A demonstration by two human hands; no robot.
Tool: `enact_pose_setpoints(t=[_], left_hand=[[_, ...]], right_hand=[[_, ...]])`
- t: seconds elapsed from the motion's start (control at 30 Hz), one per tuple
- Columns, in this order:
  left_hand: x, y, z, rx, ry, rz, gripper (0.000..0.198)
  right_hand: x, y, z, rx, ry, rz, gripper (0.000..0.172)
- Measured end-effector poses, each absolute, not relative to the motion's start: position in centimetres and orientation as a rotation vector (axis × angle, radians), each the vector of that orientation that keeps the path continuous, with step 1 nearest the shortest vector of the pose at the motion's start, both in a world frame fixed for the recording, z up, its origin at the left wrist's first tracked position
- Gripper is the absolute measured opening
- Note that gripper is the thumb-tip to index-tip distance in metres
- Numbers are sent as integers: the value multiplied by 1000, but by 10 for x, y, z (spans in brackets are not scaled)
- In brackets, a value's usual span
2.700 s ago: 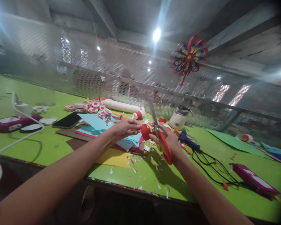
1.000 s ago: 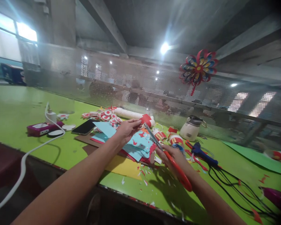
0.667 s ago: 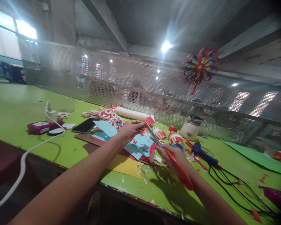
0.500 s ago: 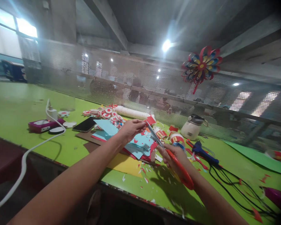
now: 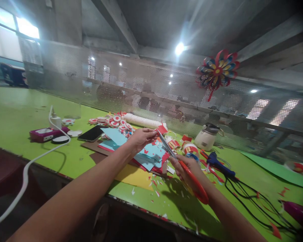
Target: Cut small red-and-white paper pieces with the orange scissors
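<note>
My left hand (image 5: pixel 140 138) pinches a small red paper piece (image 5: pixel 162 129) above a pile of coloured paper sheets (image 5: pixel 131 153). My right hand (image 5: pixel 188 168) grips orange-handled scissors (image 5: pixel 183 168); their blades point up and left and meet the red piece at its edge. Small red and white paper scraps (image 5: pixel 155 185) lie on the green table (image 5: pixel 20 114) under both hands.
A blue glue gun (image 5: pixel 218 164) with black cords lies to the right. A white jar (image 5: pixel 207 136), a white roll (image 5: pixel 141 121) and red-white paper discs (image 5: pixel 113 121) sit behind. A phone (image 5: pixel 92 133), pink device (image 5: pixel 45 133) and white cable are left. A paper pinwheel (image 5: pixel 217 69) hangs on the mesh screen.
Over 2.7 s the view rose and my hands moved apart: the left carried the red piece farther out, the scissors lowered and tilted toward it. Over the last half second, barely any movement.
</note>
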State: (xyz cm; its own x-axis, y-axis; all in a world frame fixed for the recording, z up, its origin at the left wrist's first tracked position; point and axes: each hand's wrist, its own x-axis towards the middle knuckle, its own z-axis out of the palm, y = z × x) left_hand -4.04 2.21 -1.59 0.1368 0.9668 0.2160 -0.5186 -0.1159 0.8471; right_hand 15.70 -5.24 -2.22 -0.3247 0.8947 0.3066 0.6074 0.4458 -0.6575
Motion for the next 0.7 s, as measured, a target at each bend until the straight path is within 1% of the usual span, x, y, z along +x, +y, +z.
enact_pose_setpoints(t=[0.13,0.53,0.7], left_hand=[[-41,22,-15,1007,589,1393,4],[-41,25,-19,1028,584,1394,3],[-41,26,-21,1037,588,1399,4]], right_hand=[[157,-52,-23,-1237,-2070,559,40],[158,-51,-22,-1201,-2097,527,43],[156,-52,-22,-1206,-2092,532,42]])
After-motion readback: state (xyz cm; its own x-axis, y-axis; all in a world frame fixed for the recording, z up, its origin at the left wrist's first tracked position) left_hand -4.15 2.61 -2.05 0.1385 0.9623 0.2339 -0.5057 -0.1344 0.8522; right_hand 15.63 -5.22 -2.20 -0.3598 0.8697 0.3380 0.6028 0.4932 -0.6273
